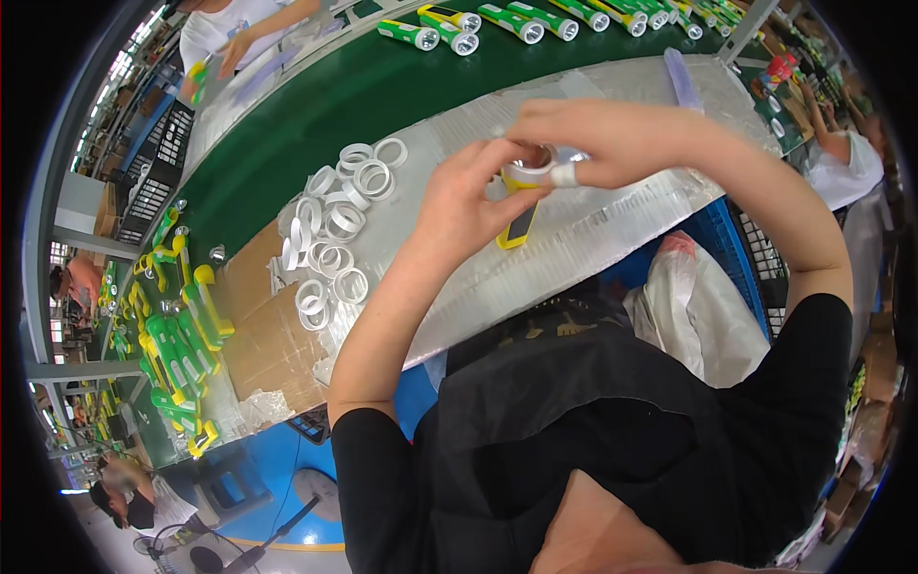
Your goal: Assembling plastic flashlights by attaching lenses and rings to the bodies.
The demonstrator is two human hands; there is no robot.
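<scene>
Over the table in front of me, a yellow and black flashlight [517, 230] stands with its head up, leaning slightly. My left hand [461, 196] is closed round its upper body, thumb across the front. At the head sits a white ring [529, 173], which my right hand [588, 134] grips from above and the right side; its thumb wears a white wrap. Something clear and shiny shows between the right fingers, partly hidden. To the left of my left forearm lies a loose heap of white rings [337, 197].
A green conveyor belt [287, 148] runs past the table, carrying several green, white and yellow flashlights [521, 29]. More flashlights [182, 344] pile up at left beside flat cardboard [263, 316]. A clear plastic strip [681, 81] lies at the back right. Other people work across the belt and at both sides.
</scene>
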